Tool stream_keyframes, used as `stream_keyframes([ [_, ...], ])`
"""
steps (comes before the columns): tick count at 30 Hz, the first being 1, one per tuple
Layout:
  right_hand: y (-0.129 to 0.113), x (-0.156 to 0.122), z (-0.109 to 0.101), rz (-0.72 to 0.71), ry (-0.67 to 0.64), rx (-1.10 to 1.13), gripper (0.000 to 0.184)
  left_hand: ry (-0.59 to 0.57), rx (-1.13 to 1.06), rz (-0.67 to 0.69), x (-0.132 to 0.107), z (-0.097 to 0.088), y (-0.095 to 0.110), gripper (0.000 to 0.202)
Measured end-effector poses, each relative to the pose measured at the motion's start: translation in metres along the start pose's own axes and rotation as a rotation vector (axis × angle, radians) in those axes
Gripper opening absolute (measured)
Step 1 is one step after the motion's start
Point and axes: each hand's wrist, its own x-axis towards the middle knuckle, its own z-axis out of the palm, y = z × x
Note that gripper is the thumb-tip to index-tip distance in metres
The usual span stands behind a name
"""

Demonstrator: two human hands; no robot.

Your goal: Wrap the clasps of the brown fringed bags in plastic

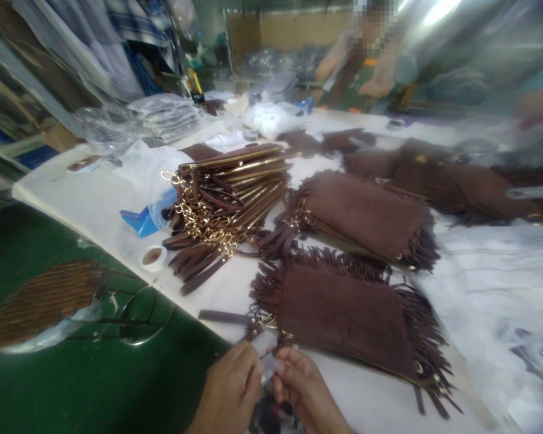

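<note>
At the table's near edge my left hand [235, 383] and my right hand [301, 380] pinch a small whitish plastic piece [268, 366] between them; its exact kind is blurred. Just beyond my fingers lies a brown fringed clutch bag [344, 313] with gold hardware. Its wrist strap [224, 316] stretches left past the table edge. Behind it rests another brown fringed bag [366, 208]. To the left, a stack of brown zippered pouches [244, 187] has gold clasps and straps facing me. Something dark below my hands is too blurred to make out.
A tape roll [154, 258] and a blue object [142, 222] sit near the left table edge. White plastic sheeting [502, 289] covers the right side. A wicker-seated stool [49, 301] stands at left. Across the table is a person [366, 66]. Packed bags [167, 117] are piled behind.
</note>
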Motion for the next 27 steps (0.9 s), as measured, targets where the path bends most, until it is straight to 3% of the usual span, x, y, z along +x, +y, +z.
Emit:
stream_keyframes([
  [9,0.014,0.016,-0.004,-0.075,0.165,-0.130,0.048,-0.047,-0.079,-0.040,0.007,-0.007,0.004,0.021],
  [12,0.021,0.023,-0.007,-0.116,0.227,-0.160,0.046,-0.061,-0.165,-0.122,0.007,-0.003,0.003,0.020],
  [16,0.018,0.018,-0.008,-0.099,0.162,-0.094,0.042,-0.027,-0.263,-0.245,0.005,0.004,-0.002,0.023],
  [21,0.000,0.003,0.001,-0.067,0.078,-0.037,0.035,0.019,-0.245,-0.237,0.001,0.009,-0.002,0.026],
  [27,0.005,0.011,0.005,-0.052,0.268,-0.127,0.042,0.002,-0.319,-0.200,0.000,0.010,-0.005,0.031],
])
